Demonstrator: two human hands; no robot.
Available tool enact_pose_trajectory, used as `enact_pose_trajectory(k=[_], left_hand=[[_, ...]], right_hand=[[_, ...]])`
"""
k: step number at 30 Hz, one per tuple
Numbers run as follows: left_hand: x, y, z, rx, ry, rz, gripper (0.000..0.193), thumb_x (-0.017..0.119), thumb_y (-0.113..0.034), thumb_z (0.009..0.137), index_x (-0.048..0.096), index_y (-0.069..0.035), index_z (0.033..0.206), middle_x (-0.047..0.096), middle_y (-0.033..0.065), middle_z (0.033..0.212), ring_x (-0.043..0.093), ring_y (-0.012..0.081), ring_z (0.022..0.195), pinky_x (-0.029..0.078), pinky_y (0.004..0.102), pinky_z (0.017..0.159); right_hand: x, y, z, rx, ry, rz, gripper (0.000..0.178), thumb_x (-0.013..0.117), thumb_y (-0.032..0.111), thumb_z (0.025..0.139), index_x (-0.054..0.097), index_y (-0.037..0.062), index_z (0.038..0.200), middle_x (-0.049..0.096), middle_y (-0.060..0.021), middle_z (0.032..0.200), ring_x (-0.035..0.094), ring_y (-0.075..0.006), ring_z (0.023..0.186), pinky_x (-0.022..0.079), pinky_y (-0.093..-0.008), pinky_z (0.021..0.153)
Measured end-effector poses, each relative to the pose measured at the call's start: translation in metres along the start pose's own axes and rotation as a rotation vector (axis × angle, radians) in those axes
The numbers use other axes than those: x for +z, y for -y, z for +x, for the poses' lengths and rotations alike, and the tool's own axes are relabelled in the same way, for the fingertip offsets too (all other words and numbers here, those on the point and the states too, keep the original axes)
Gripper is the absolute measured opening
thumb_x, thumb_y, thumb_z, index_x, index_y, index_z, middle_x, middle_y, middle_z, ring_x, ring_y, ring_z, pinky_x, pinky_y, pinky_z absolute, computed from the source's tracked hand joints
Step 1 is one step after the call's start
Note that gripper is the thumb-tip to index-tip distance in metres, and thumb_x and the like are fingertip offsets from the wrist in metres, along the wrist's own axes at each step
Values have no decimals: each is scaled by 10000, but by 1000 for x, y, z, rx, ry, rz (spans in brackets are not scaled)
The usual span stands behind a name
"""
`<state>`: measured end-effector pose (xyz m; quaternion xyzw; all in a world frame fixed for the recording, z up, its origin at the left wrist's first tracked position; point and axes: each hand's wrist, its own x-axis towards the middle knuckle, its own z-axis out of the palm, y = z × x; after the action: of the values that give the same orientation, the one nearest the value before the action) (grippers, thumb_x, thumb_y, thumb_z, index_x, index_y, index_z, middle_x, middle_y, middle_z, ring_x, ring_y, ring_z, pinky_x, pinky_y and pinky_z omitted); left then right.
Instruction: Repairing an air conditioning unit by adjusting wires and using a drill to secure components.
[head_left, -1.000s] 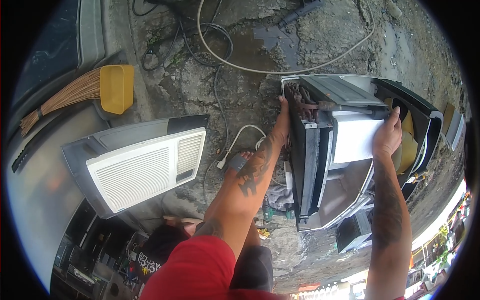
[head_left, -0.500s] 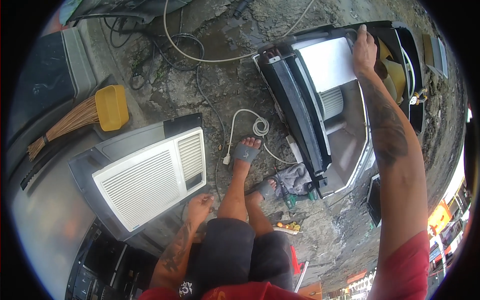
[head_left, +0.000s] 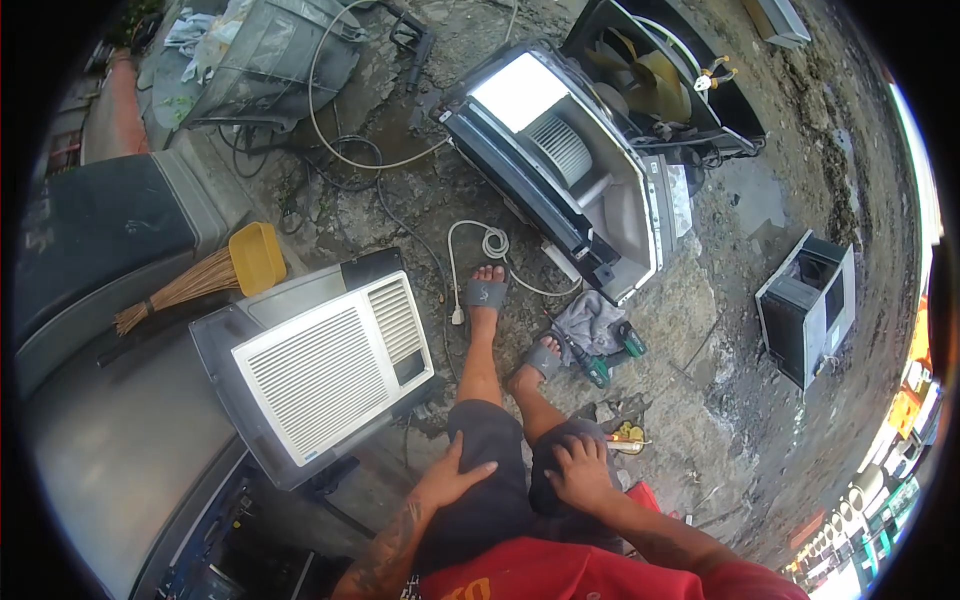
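Observation:
My left hand (head_left: 452, 476) lies on my left thigh, thumb and fingers apart, holding nothing. On my right knee rests my right hand (head_left: 580, 474), its fingers spread and also without anything in them. Left of my legs, a white louvred air conditioner front panel (head_left: 325, 365) leans on a grey casing (head_left: 222, 345). Beyond my feet stands the opened air conditioner body (head_left: 610, 205), with its blower wheel (head_left: 560, 148) exposed and a yellow fan (head_left: 655, 88) at its far side. A coiled white power cord (head_left: 495, 242) lies before my left foot.
Green power drills (head_left: 592, 370) and a grey cloth (head_left: 588, 322) lie beside my right foot. A metal box unit (head_left: 808, 310) sits at the right. At the left are a stick broom (head_left: 180, 290) and a yellow plastic container (head_left: 258, 258). A hose (head_left: 318, 110) crosses the wet ground.
My right hand has let go of the air conditioner body's far edge and come back to my right knee. My left hand has moved from beside the front panel onto my thigh. The view has shifted.

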<state>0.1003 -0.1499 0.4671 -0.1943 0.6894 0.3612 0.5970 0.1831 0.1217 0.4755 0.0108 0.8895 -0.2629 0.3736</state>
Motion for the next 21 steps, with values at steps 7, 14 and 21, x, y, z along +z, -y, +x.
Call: enact_pose_trajectory(k=[7, 14, 21], left_hand=[[23, -39, -47, 195, -155, 976, 800, 612, -503, 846, 378, -56, 1466, 381, 225, 1469, 364, 418, 1346, 294, 486, 1121], [31, -81, -67, 294, -115, 964, 602, 642, -321, 830, 513, -71, 1362, 542, 173, 1268, 450, 352, 1221, 314, 505, 1061], [90, -50, -17, 609, 29, 783, 455, 566, -249, 896, 544, -59, 1309, 563, 173, 1263, 465, 354, 1232, 318, 476, 1068]], right_hand=[[10, 15, -46, 121, -196, 459, 433, 594, 384, 887, 615, 60, 1175, 574, -141, 1217, 468, -360, 1220, 318, -555, 1039], [20, -6, -59, 110, -235, 148, 270, 653, 291, 852, 674, 72, 1009, 618, -128, 1075, 547, -328, 1079, 384, -463, 957], [-133, -73, 156, 154, -886, 525, 123, 646, 110, 854, 646, -3, 902, 639, -191, 878, 635, -369, 836, 501, -422, 738]])
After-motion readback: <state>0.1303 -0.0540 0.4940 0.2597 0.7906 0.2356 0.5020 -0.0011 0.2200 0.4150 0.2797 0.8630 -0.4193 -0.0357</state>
